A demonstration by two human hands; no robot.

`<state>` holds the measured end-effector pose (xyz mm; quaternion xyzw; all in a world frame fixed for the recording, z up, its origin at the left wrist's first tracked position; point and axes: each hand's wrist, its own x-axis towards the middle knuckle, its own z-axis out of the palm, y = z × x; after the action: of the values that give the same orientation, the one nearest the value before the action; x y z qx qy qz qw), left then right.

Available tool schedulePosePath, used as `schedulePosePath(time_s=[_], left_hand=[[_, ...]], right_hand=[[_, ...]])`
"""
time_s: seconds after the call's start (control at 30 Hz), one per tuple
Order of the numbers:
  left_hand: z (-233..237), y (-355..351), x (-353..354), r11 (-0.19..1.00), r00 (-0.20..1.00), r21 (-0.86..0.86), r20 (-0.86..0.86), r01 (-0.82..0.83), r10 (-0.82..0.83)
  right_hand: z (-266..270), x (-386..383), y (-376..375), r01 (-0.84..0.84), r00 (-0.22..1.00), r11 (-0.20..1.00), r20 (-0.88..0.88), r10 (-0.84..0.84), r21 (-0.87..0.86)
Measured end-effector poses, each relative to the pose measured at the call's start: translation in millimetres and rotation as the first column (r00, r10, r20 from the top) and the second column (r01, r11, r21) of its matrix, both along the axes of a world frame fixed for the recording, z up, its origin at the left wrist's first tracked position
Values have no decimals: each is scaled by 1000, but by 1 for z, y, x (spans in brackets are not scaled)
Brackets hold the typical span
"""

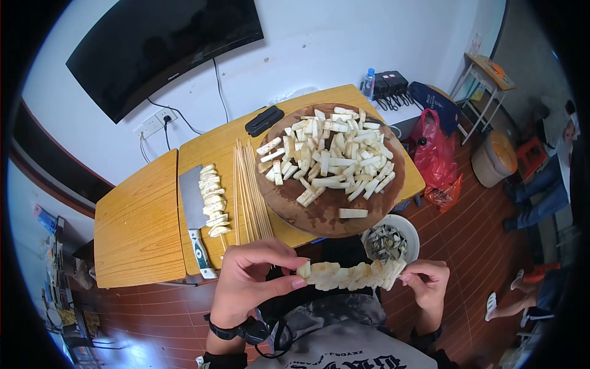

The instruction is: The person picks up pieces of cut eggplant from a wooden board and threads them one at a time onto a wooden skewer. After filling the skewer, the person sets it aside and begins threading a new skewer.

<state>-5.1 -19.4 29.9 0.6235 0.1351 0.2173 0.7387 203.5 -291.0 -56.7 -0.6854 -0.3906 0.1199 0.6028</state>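
A yellow wooden desk [141, 227] stands in two joined sections. At its right end lies a round chopping board [319, 215] heaped with cut white pieces [335, 154]. Left of the board lie loose bamboo skewers [249, 190], then a cleaver [192, 200] with a filled skewer [214, 200] beside it. A black case [264, 120] sits near the far edge.

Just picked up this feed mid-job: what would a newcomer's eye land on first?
First, the loaded skewer of pale pieces, held low in the middle between the left hand and right hand. Above it, the round wooden board heaped with cut pieces sits on the yellow table, with bare skewers and a cleaver to its left.
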Motion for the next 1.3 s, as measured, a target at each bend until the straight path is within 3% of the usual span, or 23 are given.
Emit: schedulePosePath(time_s=[0.5,0.7,0.83,0.97,1.07,1.17,1.3], left_hand=[[-2,-4,2,998,999,63,23,23,-25],[0,1,5,1000,998,-5,68,11,-11],[2,0,20,980,982,-91,-89,-175,167],[-20,8,46,987,991,130,-76,-100,110],[-23,9,65,908,983,417,-149,-32,104],[-16,7,83,831,959,554,-208,-46,191],[-14,8,95,645,931,749,-108,-155,349]], right_hand=[[-5,-1,-2,-16,998,1000,-53,17,19],[-5,-2,0,8,995,1000,-104,-6,19],[-10,4,-3,38,990,999,-133,-35,25],[-16,7,-7,87,975,995,-211,-75,49],[-17,7,-9,87,970,995,-230,-73,53],[-15,8,-10,75,973,995,-223,-60,62],[-16,8,-13,90,967,994,-244,-72,64]])
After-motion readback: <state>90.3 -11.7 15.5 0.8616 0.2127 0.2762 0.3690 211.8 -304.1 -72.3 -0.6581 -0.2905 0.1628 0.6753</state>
